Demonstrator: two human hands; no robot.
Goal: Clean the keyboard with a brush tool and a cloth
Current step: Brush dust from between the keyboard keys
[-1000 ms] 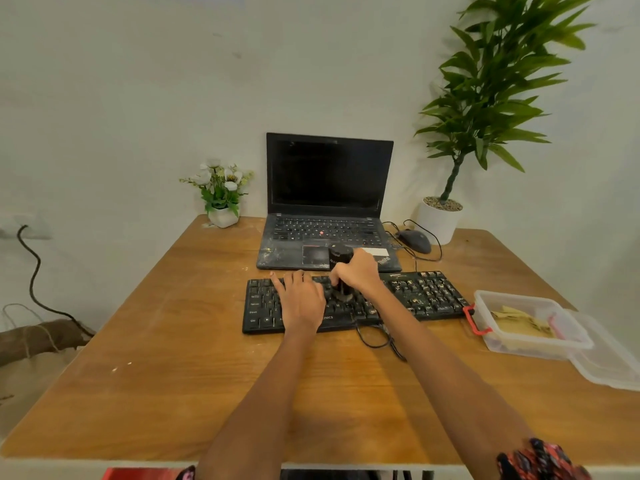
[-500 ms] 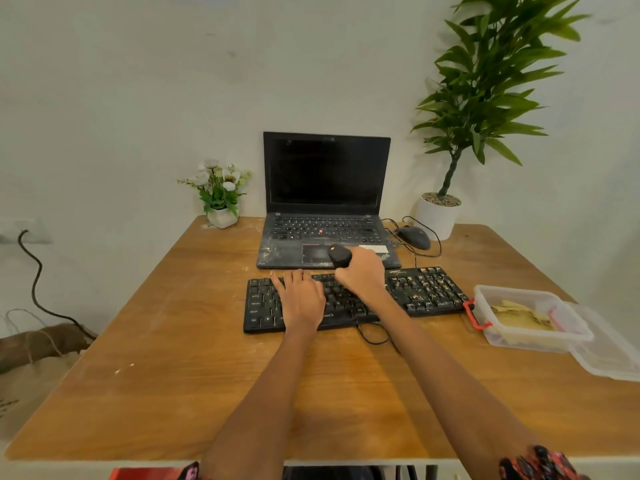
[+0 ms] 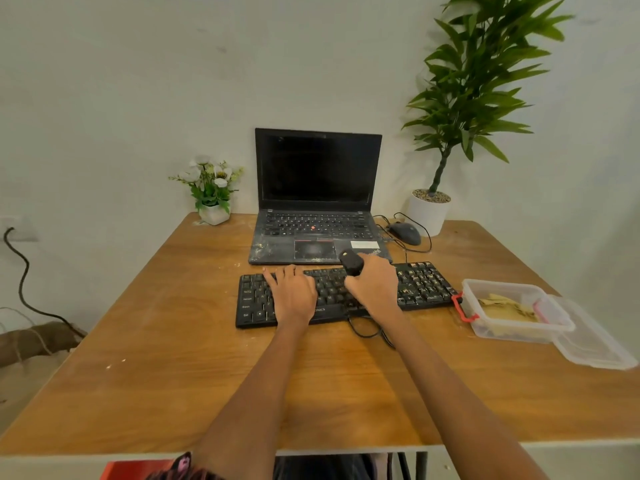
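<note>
From the head camera, a black keyboard (image 3: 343, 294) lies across the middle of the wooden table (image 3: 173, 358), just in front of an open laptop (image 3: 317, 202) that stands at the far edge. The left hand (image 3: 292, 294) rests flat on the keyboard's left half, fingers straight and spread over the keys. The right hand (image 3: 375, 287) is curled round a black brush tool (image 3: 350, 262), whose top sticks out above the fist over the keyboard's middle; its bristle end is hidden. Near the right edge sits a clear plastic container (image 3: 512, 310) with its lid (image 3: 592, 341) beside it. A mouse (image 3: 405, 233) and a potted plant (image 3: 429, 209) occupy the far right corner, and a small flower pot (image 3: 213, 195) stands left of the laptop.
</note>
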